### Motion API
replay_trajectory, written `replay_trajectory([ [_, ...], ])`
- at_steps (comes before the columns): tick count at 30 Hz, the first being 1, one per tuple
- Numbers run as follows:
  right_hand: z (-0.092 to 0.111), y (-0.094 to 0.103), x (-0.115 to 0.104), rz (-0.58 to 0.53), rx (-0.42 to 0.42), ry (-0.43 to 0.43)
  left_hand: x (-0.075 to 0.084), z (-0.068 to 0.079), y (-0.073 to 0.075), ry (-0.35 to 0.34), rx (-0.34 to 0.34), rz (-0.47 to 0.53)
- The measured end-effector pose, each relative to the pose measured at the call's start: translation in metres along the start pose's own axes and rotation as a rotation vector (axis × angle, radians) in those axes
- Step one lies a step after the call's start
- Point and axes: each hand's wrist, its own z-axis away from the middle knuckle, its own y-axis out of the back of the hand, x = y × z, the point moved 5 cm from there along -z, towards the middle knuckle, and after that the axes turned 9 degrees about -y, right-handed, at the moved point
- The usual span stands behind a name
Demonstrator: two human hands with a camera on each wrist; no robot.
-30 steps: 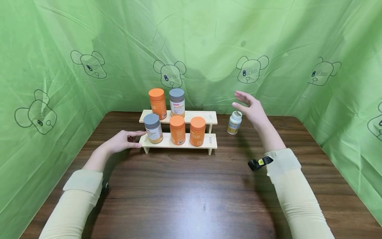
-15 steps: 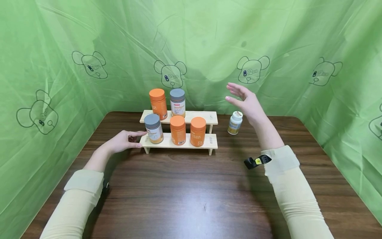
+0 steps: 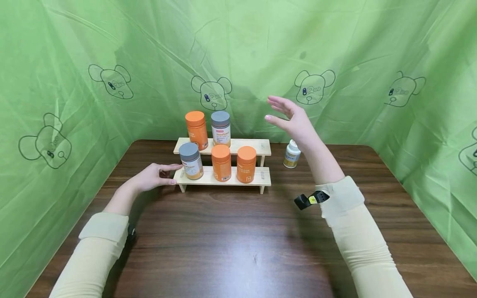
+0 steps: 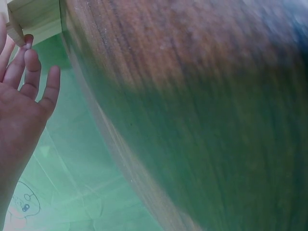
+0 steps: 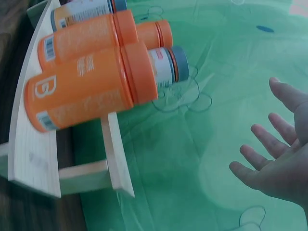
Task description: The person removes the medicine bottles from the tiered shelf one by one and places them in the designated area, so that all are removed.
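Observation:
At the left end of a two-tier wooden display rack (image 3: 265,177), my left hand (image 3: 150,177) holds the lower tier's end between thumb and fingers. Its fingertips meet the wood in the left wrist view, where the other fingers (image 4: 50,91) stay loose. My right hand (image 3: 292,120) is raised in the air right of the upper tier, fingers spread and holding nothing. On the lower tier stand a grey-lidded jar (image 3: 191,161) and two orange jars (image 3: 221,163). Another orange jar (image 3: 196,130) and a grey-lidded jar (image 3: 221,129) are on the upper tier.
A small white pill bottle (image 3: 292,155) with a yellow and blue label stands on the dark wooden table (image 3: 223,231), right of the rack and partly behind the right forearm. Green cloth (image 3: 253,49) with bear-head drawings hangs around the table.
My right hand has moved left and upward, from beside the white pill bottle to near the upper tier's right end. The left hand, rack and jars stay put.

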Motion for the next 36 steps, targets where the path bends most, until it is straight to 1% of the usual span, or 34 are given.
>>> replay_trajectory([
  [6,0.007,-0.021,-0.021,0.04,-0.033,-0.003,0.001,-0.001,0.0,-0.011,-0.002,0.007],
  [13,-0.015,-0.037,-0.006,0.057,-0.066,0.016,-0.001,-0.001,0.0,-0.006,0.003,0.009],
  [19,-0.024,-0.052,-0.01,0.074,-0.098,0.028,-0.003,-0.001,0.0,0.001,0.0,0.009],
  [24,-0.025,-0.063,-0.019,0.091,-0.12,0.009,-0.002,-0.001,0.0,0.004,-0.003,0.011],
  [27,-0.027,-0.07,-0.02,0.1,-0.133,-0.014,-0.001,-0.001,0.001,0.001,-0.003,0.008],
  [31,-0.04,-0.078,-0.006,0.086,-0.144,-0.033,0.0,-0.002,0.001,-0.003,-0.007,0.009],
  [36,-0.057,-0.089,0.013,0.07,-0.153,-0.034,-0.001,-0.001,0.001,0.003,-0.008,0.016],
])
